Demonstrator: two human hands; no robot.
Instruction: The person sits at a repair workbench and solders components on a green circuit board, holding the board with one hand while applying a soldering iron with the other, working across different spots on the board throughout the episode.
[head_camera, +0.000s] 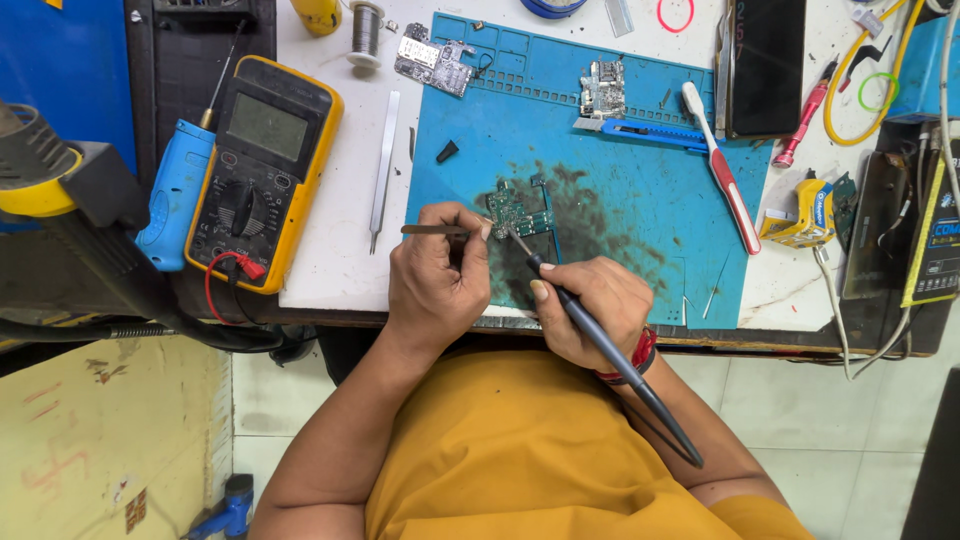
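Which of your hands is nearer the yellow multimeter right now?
Left. The left hand, holding tweezers at the green circuit board, sits just right of the yellow multimeter. The right hand, gripping the soldering iron, is farther off.

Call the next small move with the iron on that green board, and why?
Probably ease the soldering iron tip down the last bit onto the green circuit board. The right hand has the tip at the board's lower edge; the left hand steadies it with tweezers on the blue mat.
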